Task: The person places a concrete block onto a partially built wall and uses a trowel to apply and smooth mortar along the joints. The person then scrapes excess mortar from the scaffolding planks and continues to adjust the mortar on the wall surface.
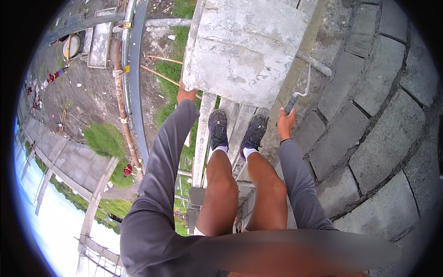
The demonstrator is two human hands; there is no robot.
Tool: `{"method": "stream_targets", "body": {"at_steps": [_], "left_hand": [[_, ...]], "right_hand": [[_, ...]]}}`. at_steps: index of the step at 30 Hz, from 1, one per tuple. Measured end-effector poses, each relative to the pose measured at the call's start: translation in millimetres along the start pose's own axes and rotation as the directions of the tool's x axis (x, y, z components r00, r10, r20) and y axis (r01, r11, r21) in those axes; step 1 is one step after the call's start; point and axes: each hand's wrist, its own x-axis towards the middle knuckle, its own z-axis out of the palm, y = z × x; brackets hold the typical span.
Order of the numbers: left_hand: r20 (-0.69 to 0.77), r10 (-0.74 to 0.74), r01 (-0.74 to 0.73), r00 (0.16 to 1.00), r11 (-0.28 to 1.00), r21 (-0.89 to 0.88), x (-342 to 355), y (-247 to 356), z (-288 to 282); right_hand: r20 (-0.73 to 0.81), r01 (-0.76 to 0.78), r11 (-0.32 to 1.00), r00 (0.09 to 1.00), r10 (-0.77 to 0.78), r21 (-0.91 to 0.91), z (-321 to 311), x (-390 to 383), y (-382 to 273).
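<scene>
My left hand [186, 93] is closed on the near left corner of a wide board [244, 51] with a pale, cement-smeared face; the fingers behind the edge are partly hidden. In my right hand [286, 123] is a trowel [308, 81], gripped by its dark handle. Its pale blade shows nearly edge-on and points away from me, between the board and the block wall [348, 122]. The board lies ahead of my feet across the scaffold planks [201, 138].
I stand on narrow planks in dark shoes [253, 134]. A block wall curves along the right. On the left run scaffold poles [123, 92], with a drop to grass and bare ground, where a flat tray [100, 45] lies. Concrete beams [94, 203] stand farther off.
</scene>
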Motion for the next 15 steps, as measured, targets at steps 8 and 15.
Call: {"method": "stream_targets", "body": {"at_steps": [8,15], "left_hand": [[0.726,-0.357,-0.559,0.588,0.469,0.684,-222.9,-76.1,-129.9],[0.609,-0.336,0.044,0.719,0.896,0.442,-271.1,-49.2,-231.4]], "right_hand": [[0.104,-0.306,0.944,0.950,0.295,0.122,-177.5,-154.3,-54.8],[0.209,-0.424,0.868,0.902,0.378,0.258,-245.0,-192.9,-100.6]]}}
